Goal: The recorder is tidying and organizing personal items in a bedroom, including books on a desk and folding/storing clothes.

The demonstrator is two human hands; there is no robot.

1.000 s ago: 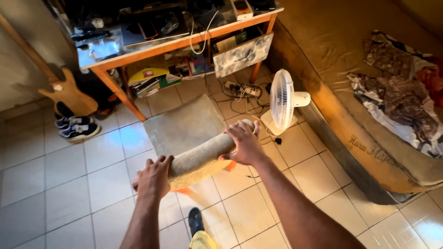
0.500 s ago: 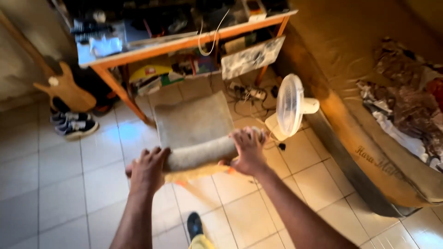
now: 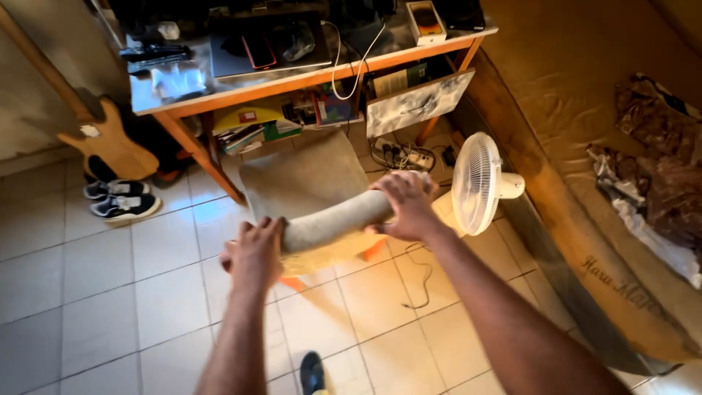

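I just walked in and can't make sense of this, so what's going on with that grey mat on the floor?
A person is rolling up a grey mat with both bare hands. The left hand grips one end of the rolled part, the right hand the other end. The unrolled part lies flat on the tiled floor, reaching toward a cluttered wooden desk. A white fan stands just to the right, beside a mattress.

We have bare tiled floor [image 3: 110,292] open at our left, while the white fan [image 3: 477,184] and mattress [image 3: 585,168] crowd the right, and the desk [image 3: 292,73] bars ahead.
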